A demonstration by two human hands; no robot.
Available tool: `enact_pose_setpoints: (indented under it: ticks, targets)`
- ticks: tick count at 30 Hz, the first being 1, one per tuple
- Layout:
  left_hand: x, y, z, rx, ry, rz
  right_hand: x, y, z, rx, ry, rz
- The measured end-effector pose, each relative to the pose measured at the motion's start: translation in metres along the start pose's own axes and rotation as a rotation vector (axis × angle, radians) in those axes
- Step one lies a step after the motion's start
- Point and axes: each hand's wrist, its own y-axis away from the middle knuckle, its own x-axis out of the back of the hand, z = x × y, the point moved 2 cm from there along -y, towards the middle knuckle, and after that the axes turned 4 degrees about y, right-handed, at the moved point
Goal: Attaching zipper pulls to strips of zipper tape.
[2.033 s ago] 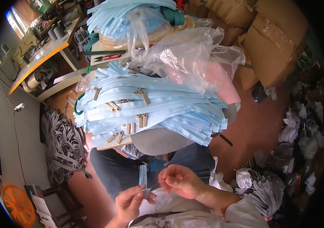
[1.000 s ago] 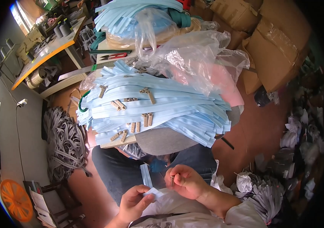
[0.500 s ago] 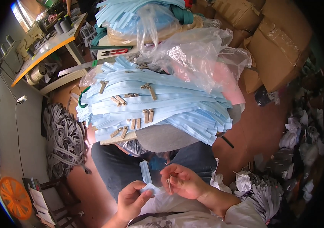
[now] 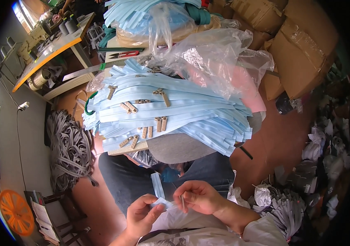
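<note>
A light blue zipper strip [image 4: 157,184] is pinched between the thumb and fingers of my left hand [image 4: 142,215], its free end pointing up over my lap. Just to the right, my right hand [image 4: 201,199] is closed on a small metal zipper slider [image 4: 182,201] with its pull, held by the fingertips close to the strip's end. Whether slider and strip touch is not clear. Beyond my knees lies a big pile of light blue zipper strips [image 4: 154,84], with several metal sliders [image 4: 161,124] resting on top.
Clear plastic bags [image 4: 212,53] and pink material [image 4: 244,88] lie behind the pile, near red-handled snips [image 4: 125,54]. Cardboard boxes [image 4: 302,53] stand far right. Grey strips [image 4: 70,151] are heaped at left, beside an orange wheel [image 4: 16,212]. A sewing table [image 4: 51,57] stands far left.
My right fingers have shifted slightly and turned the slider a little. My left hand keeps its hold on the strip, nearly still. At the far left, a person's arm has moved.
</note>
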Motion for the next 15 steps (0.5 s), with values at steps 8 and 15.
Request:
enact_pose_setpoints:
  ticks: [8, 15]
  targets:
    - [-0.0008, -0.0003, -0.0004, -0.001, -0.001, 0.010, 0.0008, -0.0001, 0.0037, 0.076, 0.054, 0.090]
    - [-0.0012, 0.0003, -0.0005, 0.054, -0.032, 0.055, -0.0003, -0.0008, -0.0001, -0.002, 0.145, 0.137]
